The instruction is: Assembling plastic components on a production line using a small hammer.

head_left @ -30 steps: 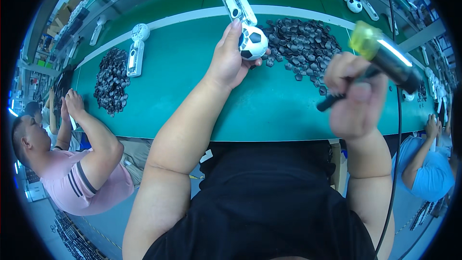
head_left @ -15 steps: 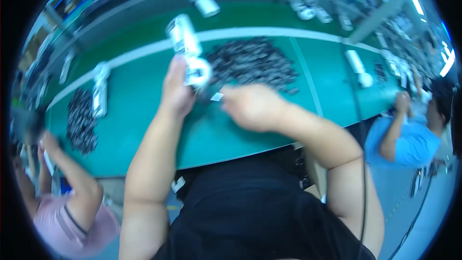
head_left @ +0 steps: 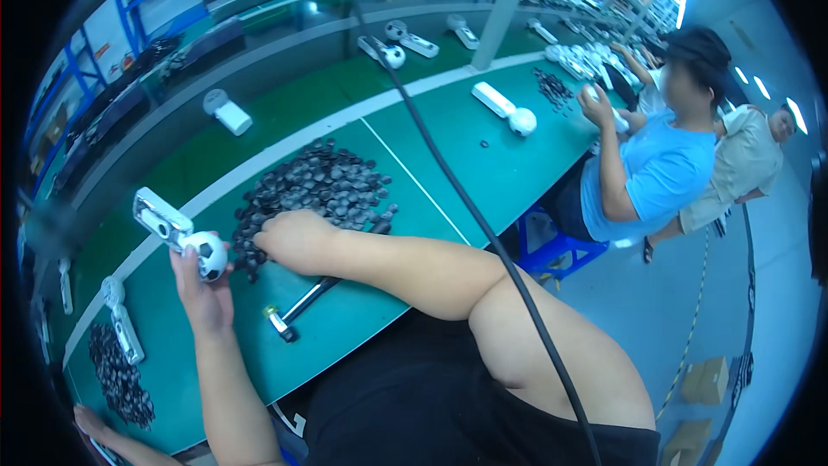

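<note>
My left hand (head_left: 205, 298) is closed round a white device (head_left: 164, 217) with a long rectangular body and a round end patterned like a black-and-white football (head_left: 209, 256). The device is held tilted above the green table. To its right, my right hand (head_left: 299, 242) rests at the near edge of a heap of small black round pieces (head_left: 323, 179). Its fingers are curled down, and whatever is between the fingertips is hidden. Below my right forearm lies a small hammer (head_left: 302, 306) with a dark handle, its head toward my left arm.
Another black heap (head_left: 116, 375) and a white device (head_left: 123, 328) lie at left. More devices (head_left: 228, 112) sit on the far green strip, and one (head_left: 504, 108) lies to the right. A dark cable (head_left: 448, 173) hangs across the view. A person in blue (head_left: 651, 155) works at right.
The view has swung right. My right hand has gone from beside the device to the black heap. The hammer now shows plainly on the table. My left hand still holds the device.
</note>
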The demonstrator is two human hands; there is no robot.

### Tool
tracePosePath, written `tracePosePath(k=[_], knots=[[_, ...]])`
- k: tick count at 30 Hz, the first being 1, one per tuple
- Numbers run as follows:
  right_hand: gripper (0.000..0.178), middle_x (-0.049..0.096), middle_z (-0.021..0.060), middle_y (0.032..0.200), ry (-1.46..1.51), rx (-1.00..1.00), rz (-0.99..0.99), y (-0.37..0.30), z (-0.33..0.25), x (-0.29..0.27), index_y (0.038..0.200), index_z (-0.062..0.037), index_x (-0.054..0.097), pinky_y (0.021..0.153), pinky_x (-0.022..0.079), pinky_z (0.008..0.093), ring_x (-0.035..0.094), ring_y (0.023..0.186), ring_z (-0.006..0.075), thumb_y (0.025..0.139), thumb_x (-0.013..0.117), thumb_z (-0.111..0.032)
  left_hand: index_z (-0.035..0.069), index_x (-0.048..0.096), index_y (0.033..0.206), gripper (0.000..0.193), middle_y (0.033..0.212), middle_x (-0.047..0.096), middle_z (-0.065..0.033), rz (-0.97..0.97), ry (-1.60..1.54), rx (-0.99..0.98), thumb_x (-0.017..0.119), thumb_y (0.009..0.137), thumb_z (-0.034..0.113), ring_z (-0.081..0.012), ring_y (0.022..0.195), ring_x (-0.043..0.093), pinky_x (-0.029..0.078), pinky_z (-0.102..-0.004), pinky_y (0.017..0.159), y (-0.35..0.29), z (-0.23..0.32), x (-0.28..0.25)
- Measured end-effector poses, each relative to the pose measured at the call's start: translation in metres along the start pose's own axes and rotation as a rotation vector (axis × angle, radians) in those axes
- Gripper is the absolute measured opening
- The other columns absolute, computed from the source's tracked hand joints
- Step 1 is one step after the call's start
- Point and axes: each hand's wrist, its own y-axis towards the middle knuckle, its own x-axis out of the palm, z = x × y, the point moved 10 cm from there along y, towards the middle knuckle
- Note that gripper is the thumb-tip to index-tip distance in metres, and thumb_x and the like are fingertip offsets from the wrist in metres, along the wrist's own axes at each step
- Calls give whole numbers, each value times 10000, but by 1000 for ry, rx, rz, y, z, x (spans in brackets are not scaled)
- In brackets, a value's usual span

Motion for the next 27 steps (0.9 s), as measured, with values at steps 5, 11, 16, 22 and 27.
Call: tracePosePath(k=[5,11,16,22,27], knots=[[239,708,177,959,44,51,-141,9,-1,6,1047,-45,677,848,558,492,695,980,372,865,679,-201,58,479,1433,498,1255,646,-136,-64,-88,-68,547,1055,376,-228,1039,657,536,-318,739,-1,-2,-7],[150,723,144,966,406,-75,320,-11,4,-69,978,-60,728,807,560,429,697,931,340,867,722,-161,103,436,1441,480,1278,625,-126,-116,-117,-109,598,1035,301,-329,1184,648,580,-494,935,-7,-13,22],[186,679,103,894,504,-277,540,-31,-4,-97,916,-63,705,706,540,383,668,790,297,754,789,-29,68,439,1370,590,1248,623,-127,-174,19,-155,784,903,171,-289,1145,672,633,-408,797,-15,-20,47],[228,615,48,846,195,-601,793,-60,-42,-125,891,-57,713,603,474,332,586,700,235,688,810,-20,53,463,1363,626,1251,624,-120,-177,37,-100,826,860,136,-275,1136,672,619,-387,825,-15,-5,54],[175,617,55,814,279,-596,794,-52,-41,-120,889,-57,712,583,468,304,586,686,206,742,799,-20,47,478,1372,637,1260,627,-117,-189,16,-57,835,849,119,-254,1113,673,603,-384,864,-16,-3,58]])
